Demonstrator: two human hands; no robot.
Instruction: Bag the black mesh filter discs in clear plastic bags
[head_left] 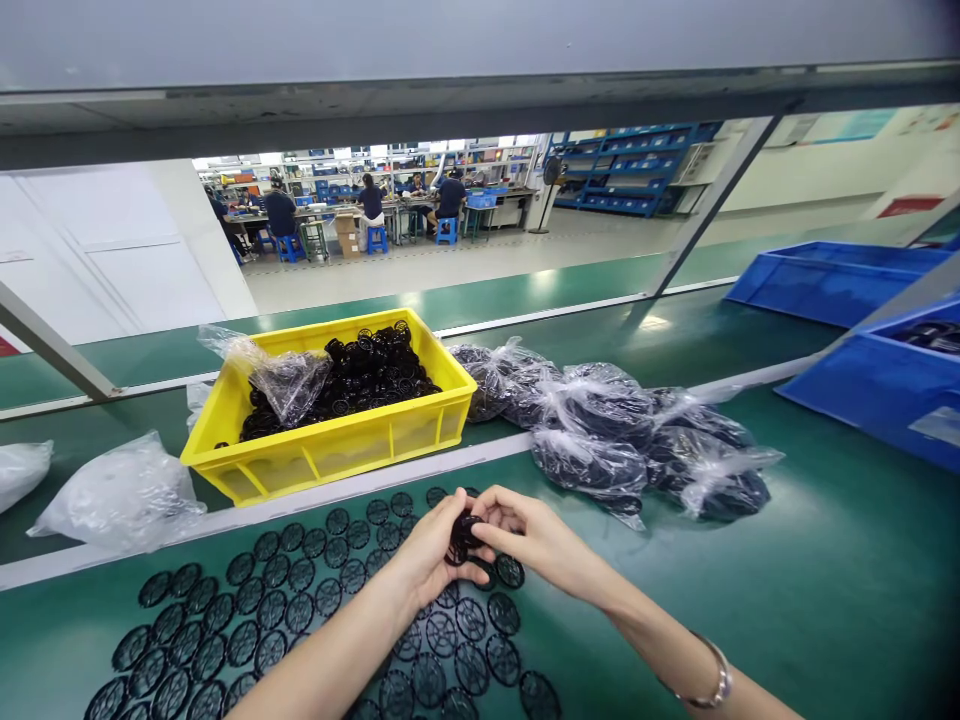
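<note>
Pinching a small stack of black grille discs [460, 540] just above the green tabletop [825, 600], left hand [427, 565] and right hand [529, 535] both grip it. The discs look light, thin and probably brittle, so they are best held by the rims.

We see green bench top [825, 580] filling lower frame, white strip [390, 476] crossing it left to right.
- Lower left: black mesh discs [247, 610] lying flat in rows, edges close together.
- Centre, beyond strip: yellow crate [330, 450] standing level.
- Just right of crate: heap of clear bags [615, 440] packed with black parts.
- Left edge: two pale bags [120, 495], near each other.
- Right side, upper: blue bins [885, 390], we count at least two.
</note>
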